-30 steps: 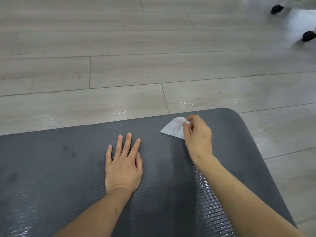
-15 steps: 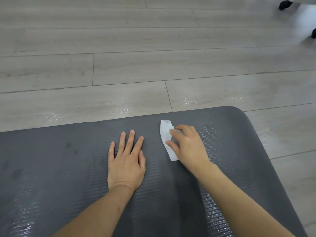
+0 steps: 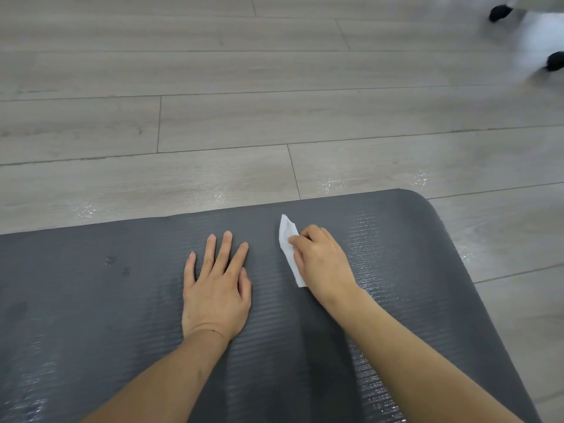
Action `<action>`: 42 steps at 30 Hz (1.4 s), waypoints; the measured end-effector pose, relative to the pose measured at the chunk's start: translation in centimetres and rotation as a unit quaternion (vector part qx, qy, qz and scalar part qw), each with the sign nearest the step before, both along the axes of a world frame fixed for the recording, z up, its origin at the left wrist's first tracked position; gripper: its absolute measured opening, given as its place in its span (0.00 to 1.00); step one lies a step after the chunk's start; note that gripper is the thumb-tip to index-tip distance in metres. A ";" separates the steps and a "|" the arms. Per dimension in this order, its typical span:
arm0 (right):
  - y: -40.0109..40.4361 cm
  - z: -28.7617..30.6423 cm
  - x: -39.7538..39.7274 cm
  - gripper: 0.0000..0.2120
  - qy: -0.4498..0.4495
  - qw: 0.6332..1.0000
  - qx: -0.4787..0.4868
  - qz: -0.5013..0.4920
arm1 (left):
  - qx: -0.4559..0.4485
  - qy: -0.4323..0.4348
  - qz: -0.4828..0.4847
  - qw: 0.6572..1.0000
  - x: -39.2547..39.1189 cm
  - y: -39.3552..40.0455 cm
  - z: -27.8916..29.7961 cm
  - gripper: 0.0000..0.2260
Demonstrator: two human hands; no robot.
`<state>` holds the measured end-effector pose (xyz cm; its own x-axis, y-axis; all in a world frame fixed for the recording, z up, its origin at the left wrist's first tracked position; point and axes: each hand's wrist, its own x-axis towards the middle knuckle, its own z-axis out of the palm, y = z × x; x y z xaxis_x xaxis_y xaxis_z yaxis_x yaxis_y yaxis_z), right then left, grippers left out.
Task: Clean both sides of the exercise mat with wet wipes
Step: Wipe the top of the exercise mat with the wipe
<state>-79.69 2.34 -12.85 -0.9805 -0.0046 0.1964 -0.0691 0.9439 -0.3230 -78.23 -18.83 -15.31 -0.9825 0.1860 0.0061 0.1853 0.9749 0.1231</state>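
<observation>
A dark grey ribbed exercise mat [image 3: 91, 300] lies flat on the floor and fills the lower part of the view; its rounded far right corner shows. My left hand [image 3: 216, 285] rests palm down on the mat, fingers spread, holding nothing. My right hand [image 3: 323, 264] presses a folded white wet wipe [image 3: 288, 236] against the mat, just right of my left hand; part of the wipe is hidden under my fingers. Wet streaks shine on the mat to the right of the wipe and at the lower left.
Grey wood-plank floor [image 3: 274, 102] surrounds the mat, with small damp spots along its far edge. Two black caster wheels [image 3: 499, 10] [image 3: 555, 61] of a white piece of furniture show at the top right corner.
My right hand went from pinching the wipe up near the mat's far edge to pressing it flat, slightly nearer me and to the left. My left hand stayed put.
</observation>
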 end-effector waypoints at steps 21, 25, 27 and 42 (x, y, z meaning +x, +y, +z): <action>4.0 0.8 -0.8 0.08 -0.013 0.982 -0.020 -0.186 | -0.001 -0.011 -0.002 1.000 0.0 0.2 0.3 0.26; 3.4 0.1 -0.3 0.07 -0.043 0.985 -0.025 -0.163 | -0.002 -0.015 -0.002 1.000 0.1 0.0 0.3 0.26; 2.5 0.1 -1.1 0.07 -0.039 0.987 -0.021 -0.152 | -0.001 -0.015 -0.002 1.000 0.0 0.0 0.2 0.26; 18.3 2.4 -3.6 0.11 -0.068 0.945 0.032 -0.317 | -0.014 0.000 -0.002 1.000 0.0 0.0 -0.3 0.26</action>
